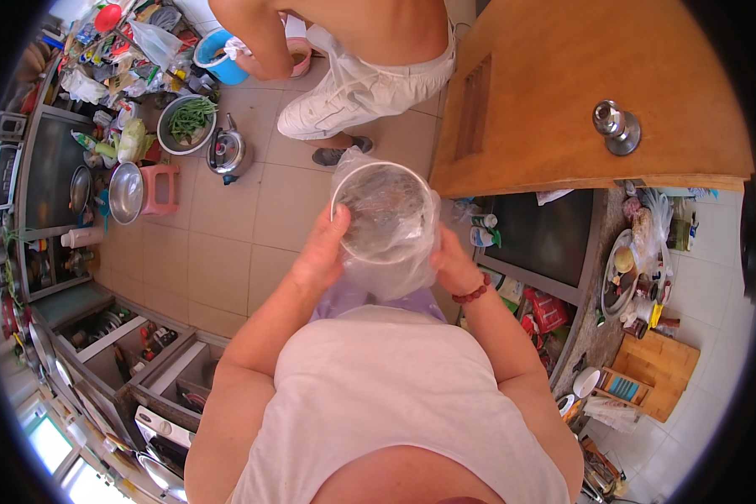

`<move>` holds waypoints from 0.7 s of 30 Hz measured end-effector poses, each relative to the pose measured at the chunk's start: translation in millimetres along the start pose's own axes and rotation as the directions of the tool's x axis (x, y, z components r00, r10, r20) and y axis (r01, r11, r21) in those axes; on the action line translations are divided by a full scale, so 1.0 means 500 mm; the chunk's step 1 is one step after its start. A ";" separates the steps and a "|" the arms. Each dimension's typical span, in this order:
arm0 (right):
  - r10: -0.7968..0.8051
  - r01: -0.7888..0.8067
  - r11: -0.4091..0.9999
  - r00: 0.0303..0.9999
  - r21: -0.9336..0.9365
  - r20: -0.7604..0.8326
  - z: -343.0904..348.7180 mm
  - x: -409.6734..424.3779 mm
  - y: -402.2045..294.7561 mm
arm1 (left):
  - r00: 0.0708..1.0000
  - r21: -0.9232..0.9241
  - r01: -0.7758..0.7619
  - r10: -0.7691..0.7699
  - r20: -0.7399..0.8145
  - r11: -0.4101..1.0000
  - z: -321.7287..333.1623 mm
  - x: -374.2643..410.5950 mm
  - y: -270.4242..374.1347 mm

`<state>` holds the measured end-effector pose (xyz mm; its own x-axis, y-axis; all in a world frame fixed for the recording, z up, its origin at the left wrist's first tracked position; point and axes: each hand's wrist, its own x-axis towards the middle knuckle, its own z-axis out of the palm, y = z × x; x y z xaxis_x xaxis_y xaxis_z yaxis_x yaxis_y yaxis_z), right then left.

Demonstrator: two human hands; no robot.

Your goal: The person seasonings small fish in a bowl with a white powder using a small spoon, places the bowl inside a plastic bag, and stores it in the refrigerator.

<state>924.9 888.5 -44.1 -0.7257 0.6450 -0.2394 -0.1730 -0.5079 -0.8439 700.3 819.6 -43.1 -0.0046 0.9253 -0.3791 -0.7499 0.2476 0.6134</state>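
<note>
Between my two hands is a round container [384, 211] with a pale rim, wrapped in a clear plastic bag [378, 280]. My left hand [324, 249] grips its left side, thumb lying over the rim. On the opposite side my right hand [450, 258] holds the container through the bag, its fingers partly hidden behind the plastic. A dark red bead bracelet [472, 290] circles my right wrist. The container is held in front of my waist, above the tiled floor. What is inside it cannot be made out clearly through the film.
Ahead, another person [378, 75] bends by a blue bucket [222, 57]. A wooden door [542, 82] stands at the right. On the left floor are a kettle [230, 151], a basin of green vegetables [188, 148] and a pink stool [160, 189]. Counters [595, 277] line the sides.
</note>
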 end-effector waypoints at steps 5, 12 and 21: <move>0.216 -0.216 0.976 0.975 0.007 -0.043 -0.002 -0.015 0.050 | 1.000 0.028 -0.016 0.016 0.001 0.999 0.013 0.001 0.021; 0.242 -0.257 0.959 0.962 -0.122 -0.126 -0.065 -0.016 0.064 | 0.991 -0.022 0.013 -0.011 0.130 1.000 -0.007 -0.013 0.037; 0.346 -0.353 0.898 0.935 -0.262 -0.076 -0.149 0.101 0.097 | 0.951 0.076 0.215 -0.226 0.209 0.974 -0.043 -0.021 0.040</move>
<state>929.4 939.1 -133.2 -0.6880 0.4710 -0.5521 0.2751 -0.5347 -0.7990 671.4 808.8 -42.0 0.3036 0.8844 -0.3545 -0.6810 0.4617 0.5685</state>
